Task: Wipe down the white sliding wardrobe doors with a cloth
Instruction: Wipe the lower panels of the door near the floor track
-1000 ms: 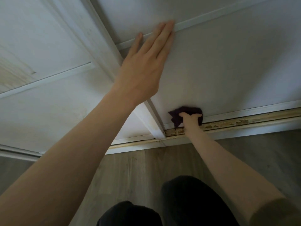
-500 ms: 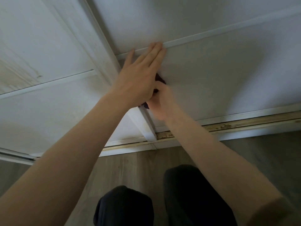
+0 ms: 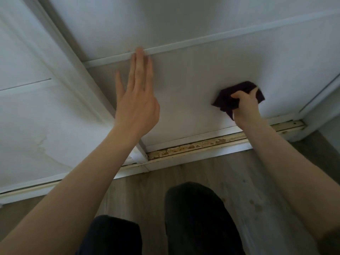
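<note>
Two hands meet the white door (image 3: 193, 74): the left hand (image 3: 137, 100) lies flat with straight fingers, while the right hand (image 3: 245, 107) curls its fingers round a dark cloth (image 3: 228, 102), bunched against the lower panel.

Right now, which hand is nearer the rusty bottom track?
Right. The right hand grips the cloth just above the track; the left hand lies flat higher up the door.
</note>
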